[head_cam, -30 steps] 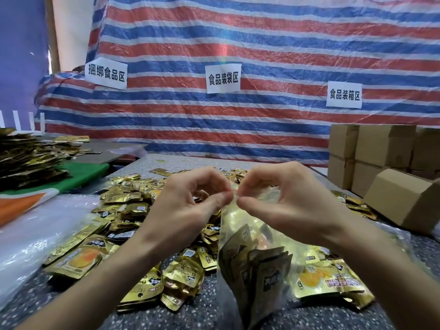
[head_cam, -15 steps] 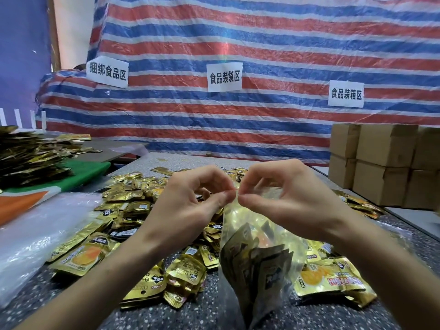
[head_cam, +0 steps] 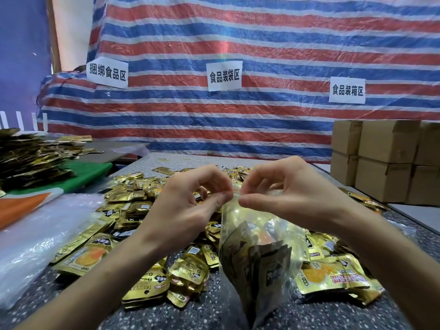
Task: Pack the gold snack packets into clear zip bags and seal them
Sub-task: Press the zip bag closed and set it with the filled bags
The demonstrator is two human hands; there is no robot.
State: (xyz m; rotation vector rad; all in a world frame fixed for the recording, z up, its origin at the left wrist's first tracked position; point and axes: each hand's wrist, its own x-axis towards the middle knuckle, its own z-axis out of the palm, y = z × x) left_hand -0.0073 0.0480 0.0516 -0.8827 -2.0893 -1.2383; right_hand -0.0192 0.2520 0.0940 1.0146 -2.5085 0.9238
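The left hand (head_cam: 188, 206) and the right hand (head_cam: 292, 194) met above the speckled table (head_cam: 214, 314), each pinching the top edge of the clear zip bag (head_cam: 240, 217) between thumb and forefinger, with the fingertips of the two hands almost touching. The other fingers of both hands were curled loosely behind the pinch. The bag hung upright from that grip, and its lower end reached down toward the table near the bottom of the view. Several gold snack packets (head_cam: 269, 260) stood on end inside it, pressed against the plastic. Whether the zip was closed along its length could not be told. A loose heap of gold packets (head_cam: 133, 201) lay on the table under and to either side of the wrists. A crumpled clear plastic sheet (head_cam: 31, 234) lay at the left edge, and beyond it a second pile of packets (head_cam: 31, 160) sat on green cloth (head_cam: 88, 172). Cardboard boxes (head_cam: 385, 163) were stacked at the right, before a striped tarp (head_cam: 238, 44) bearing three paper signs (head_cam: 225, 76).
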